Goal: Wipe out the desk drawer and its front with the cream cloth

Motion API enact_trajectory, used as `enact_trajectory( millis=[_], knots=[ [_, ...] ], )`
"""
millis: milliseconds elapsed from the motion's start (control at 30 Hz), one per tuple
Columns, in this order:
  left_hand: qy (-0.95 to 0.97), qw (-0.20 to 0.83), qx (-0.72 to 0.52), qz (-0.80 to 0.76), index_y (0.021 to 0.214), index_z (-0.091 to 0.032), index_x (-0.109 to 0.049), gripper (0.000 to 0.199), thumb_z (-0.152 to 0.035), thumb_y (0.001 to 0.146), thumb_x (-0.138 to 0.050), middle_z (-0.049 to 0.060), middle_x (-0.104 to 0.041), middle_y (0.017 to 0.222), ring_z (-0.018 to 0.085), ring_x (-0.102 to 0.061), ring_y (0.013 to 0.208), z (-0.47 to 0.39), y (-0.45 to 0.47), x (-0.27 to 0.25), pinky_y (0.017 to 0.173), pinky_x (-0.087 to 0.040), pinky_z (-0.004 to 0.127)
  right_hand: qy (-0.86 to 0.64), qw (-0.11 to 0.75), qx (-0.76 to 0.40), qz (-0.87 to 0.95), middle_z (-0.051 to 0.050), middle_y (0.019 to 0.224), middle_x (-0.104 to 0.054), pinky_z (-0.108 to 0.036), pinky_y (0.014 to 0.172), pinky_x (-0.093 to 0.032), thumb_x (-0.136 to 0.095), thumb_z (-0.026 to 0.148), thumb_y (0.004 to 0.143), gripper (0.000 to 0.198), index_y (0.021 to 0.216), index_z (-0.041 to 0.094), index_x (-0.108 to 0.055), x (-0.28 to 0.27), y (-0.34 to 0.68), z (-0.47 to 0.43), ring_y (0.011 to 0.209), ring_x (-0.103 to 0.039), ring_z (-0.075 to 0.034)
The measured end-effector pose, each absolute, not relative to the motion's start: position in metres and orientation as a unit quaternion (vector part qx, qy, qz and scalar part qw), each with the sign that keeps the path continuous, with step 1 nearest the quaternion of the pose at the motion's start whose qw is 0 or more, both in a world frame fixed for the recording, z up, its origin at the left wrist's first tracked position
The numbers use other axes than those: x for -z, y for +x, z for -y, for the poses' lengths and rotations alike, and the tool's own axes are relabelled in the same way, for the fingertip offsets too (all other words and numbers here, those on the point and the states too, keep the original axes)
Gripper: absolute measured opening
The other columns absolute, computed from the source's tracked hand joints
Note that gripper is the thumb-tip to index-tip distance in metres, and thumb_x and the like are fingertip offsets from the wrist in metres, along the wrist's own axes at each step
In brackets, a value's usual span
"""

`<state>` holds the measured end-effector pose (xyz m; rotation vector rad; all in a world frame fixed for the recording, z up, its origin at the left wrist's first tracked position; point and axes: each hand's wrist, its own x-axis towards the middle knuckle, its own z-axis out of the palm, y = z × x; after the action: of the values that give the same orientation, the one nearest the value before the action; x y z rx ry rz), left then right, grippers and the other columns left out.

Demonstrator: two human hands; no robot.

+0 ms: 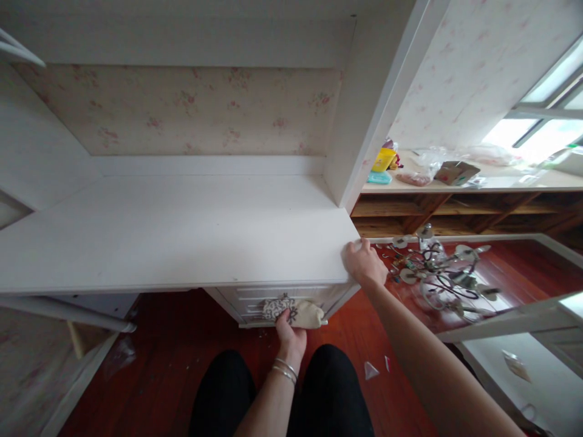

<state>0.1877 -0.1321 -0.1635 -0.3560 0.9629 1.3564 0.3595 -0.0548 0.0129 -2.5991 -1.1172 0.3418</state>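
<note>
My left hand (291, 337), with bangles on its wrist, grips a cloth (308, 314) in front of the desk's drawer unit (248, 303). One part of this cloth is plain cream; the other is patterned in white and dark grey. Its lower side is partly hidden by my fingers. At the right front corner of the white desk (191, 237), my right hand (365, 262) is closed around the edge of the top. Above the desktop stands a white hutch frame with floral wallpaper behind it.
A chandelier (437, 273) lies on the red wooden floor (177, 364) to the right. Behind it, a low shelf unit (514, 179) carries a yellow container (384, 159), plastic bags and a cardboard piece (455, 173). A white furniture piece (496, 370) stands at lower right.
</note>
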Motion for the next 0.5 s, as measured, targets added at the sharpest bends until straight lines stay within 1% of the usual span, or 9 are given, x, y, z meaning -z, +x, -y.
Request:
enact_trajectory(
  millis=[100, 233, 367, 500],
  knots=[
    [-0.166, 0.640, -0.611, -0.435, 0.092, -0.015, -0.061, 0.017, -0.012, 0.076, -0.054, 0.005, -0.066, 0.087, 0.016, -0.066, 0.078, 0.127, 0.153, 0.163, 0.076, -0.054, 0.029, -0.901, 0.145, -0.120, 0.391, -0.018, 0.125, -0.057, -0.053, 0.089, -0.044, -0.024, 0.054, 0.094, 0.058, 0.139, 0.022, -0.041, -0.013, 0.360, 0.055, 0.110, -0.058, -0.038],
    [-0.157, 0.614, -0.636, -0.441, 0.096, -0.015, -0.062, 0.021, -0.009, 0.077, -0.055, 0.005, -0.067, 0.090, 0.017, -0.067, 0.084, 0.126, 0.118, 0.147, 0.082, -0.054, 0.031, -0.902, 0.143, -0.123, 0.388, -0.018, 0.125, -0.057, -0.053, 0.089, -0.044, -0.024, 0.055, 0.094, 0.058, 0.138, 0.022, -0.042, -0.013, 0.360, 0.056, 0.111, -0.058, -0.037],
    [-0.144, 0.573, -0.675, -0.442, 0.100, -0.017, -0.063, 0.024, -0.008, 0.080, -0.055, 0.003, -0.067, 0.091, 0.015, -0.066, 0.087, 0.124, 0.092, 0.117, 0.086, -0.053, 0.030, -0.901, 0.145, -0.121, 0.391, -0.018, 0.126, -0.057, -0.052, 0.089, -0.044, -0.025, 0.054, 0.094, 0.058, 0.139, 0.022, -0.041, -0.014, 0.360, 0.057, 0.111, -0.058, -0.037],
    [-0.106, 0.541, -0.712, -0.435, 0.103, -0.018, -0.064, 0.028, -0.007, 0.080, -0.054, 0.002, -0.068, 0.093, 0.015, -0.066, 0.091, 0.127, 0.082, 0.075, 0.090, -0.052, 0.029, -0.900, 0.145, -0.120, 0.394, -0.018, 0.126, -0.057, -0.052, 0.089, -0.044, -0.025, 0.055, 0.094, 0.058, 0.139, 0.022, -0.041, -0.015, 0.359, 0.058, 0.111, -0.058, -0.037]
  ],
)
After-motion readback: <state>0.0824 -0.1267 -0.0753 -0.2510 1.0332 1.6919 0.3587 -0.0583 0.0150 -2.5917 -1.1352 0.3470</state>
